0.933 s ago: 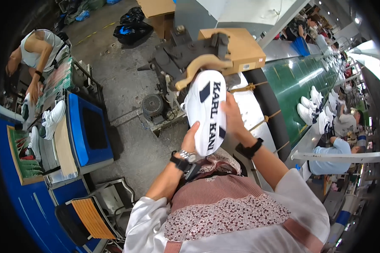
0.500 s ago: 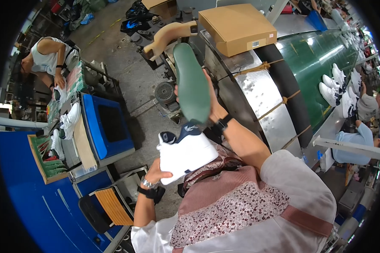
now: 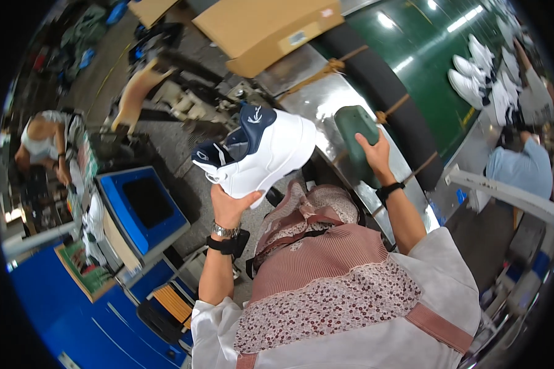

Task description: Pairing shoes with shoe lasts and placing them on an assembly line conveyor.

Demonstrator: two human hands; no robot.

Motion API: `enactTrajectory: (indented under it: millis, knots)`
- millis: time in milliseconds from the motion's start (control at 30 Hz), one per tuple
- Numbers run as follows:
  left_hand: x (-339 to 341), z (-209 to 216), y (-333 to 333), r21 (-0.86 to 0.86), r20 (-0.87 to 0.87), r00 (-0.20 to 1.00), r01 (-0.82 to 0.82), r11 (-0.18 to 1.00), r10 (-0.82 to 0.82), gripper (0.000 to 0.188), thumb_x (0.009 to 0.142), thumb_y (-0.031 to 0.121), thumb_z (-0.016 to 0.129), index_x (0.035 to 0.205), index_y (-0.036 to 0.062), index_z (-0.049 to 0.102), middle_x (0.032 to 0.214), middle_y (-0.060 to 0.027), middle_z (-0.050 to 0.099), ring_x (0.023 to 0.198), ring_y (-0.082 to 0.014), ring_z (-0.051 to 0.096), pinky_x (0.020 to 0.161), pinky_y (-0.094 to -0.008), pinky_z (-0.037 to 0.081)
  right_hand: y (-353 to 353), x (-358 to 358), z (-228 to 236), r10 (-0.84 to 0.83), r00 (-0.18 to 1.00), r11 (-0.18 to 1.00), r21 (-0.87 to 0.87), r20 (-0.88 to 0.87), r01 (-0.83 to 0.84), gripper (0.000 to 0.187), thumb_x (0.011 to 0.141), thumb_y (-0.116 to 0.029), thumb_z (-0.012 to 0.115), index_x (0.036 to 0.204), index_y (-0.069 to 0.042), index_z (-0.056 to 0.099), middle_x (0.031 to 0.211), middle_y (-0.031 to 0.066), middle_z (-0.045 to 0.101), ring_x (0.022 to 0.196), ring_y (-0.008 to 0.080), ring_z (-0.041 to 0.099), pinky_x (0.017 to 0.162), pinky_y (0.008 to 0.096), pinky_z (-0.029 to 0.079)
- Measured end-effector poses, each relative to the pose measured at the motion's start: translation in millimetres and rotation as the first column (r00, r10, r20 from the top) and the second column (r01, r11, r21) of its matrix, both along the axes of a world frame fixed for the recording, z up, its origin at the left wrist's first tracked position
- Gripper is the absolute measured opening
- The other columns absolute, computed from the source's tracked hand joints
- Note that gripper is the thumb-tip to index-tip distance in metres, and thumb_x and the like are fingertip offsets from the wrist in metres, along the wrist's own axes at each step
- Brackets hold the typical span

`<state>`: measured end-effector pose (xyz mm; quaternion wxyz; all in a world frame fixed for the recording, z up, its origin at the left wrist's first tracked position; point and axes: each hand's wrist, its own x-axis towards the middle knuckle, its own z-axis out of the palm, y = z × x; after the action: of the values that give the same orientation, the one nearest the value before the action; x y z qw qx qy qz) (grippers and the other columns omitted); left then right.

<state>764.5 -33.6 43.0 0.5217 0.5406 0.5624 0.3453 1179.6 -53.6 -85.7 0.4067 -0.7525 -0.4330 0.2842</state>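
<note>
My left hand (image 3: 229,208) is closed on a white sneaker (image 3: 269,150) with a dark navy collar and tongue, its thumb pressed along the white upper. The shoe is tilted in front of me, collar opening up and to the left. To the right, my right hand (image 3: 376,155) grips a green shoe last (image 3: 353,122), thumb on its near side. Part of the last is hidden by that hand. Sneaker and last are apart, with a gap between them.
A metal-topped bench (image 3: 311,83) bears a cardboard box (image 3: 264,27). Beyond it, a green conveyor (image 3: 412,67) carries several white shoes (image 3: 468,83). At left stand a blue-framed unit (image 3: 120,190) and a co-worker (image 3: 43,138). A machine with a tan curved part (image 3: 135,92) stands ahead.
My right hand has swung right with the shoe last, away from the sneaker. The sneaker has risen and turned in my left hand. My view has shifted to the right.
</note>
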Motion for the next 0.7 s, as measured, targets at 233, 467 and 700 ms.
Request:
enactTrajectory:
  millis: [233,467,700]
  knots:
    - [91,2,48,0.09,-0.078,0.99,0.128,0.988,-0.121,0.081,0.062,0.019,0.098,0.127,-0.0038,0.056,0.118,-0.0133,0.069,0.105,-0.0215,0.069,0.092,-0.0353,0.054,30,22,97,-0.016,0.986,0.963,0.267,0.167,-0.029,0.069,0.084,-0.026,0.079,0.143,-0.001,0.051,0.146,0.0176,0.052,0.135,0.0348,0.049,0.114,0.0437,0.037]
    - [117,2,73,0.134,-0.304,0.941,0.194,0.972,-0.146,0.084,0.057,0.027,0.1,0.123,-0.003,0.057,0.112,-0.0163,0.072,0.103,-0.0249,0.071,0.09,-0.0366,0.056,100,-15,157,0.553,0.827,0.804,0.323,-0.096,-0.5,0.032,0.096,-0.025,0.068,0.118,-0.002,0.066,0.106,0.013,0.071,0.096,0.0207,0.068,0.083,0.0334,0.051]
    - [150,-17,82,0.191,-0.436,0.9,0.073,0.979,0.017,0.083,0.054,0.052,0.093,0.108,-0.0026,0.063,0.112,-0.0238,0.063,0.108,-0.0404,0.06,0.094,-0.0494,0.049,120,-9,145,0.307,0.946,0.921,0.283,-0.101,-0.268,0.017,0.102,-0.013,0.06,0.108,0.0,0.071,0.106,0.0094,0.074,0.091,0.0112,0.067,0.08,0.0298,0.055]
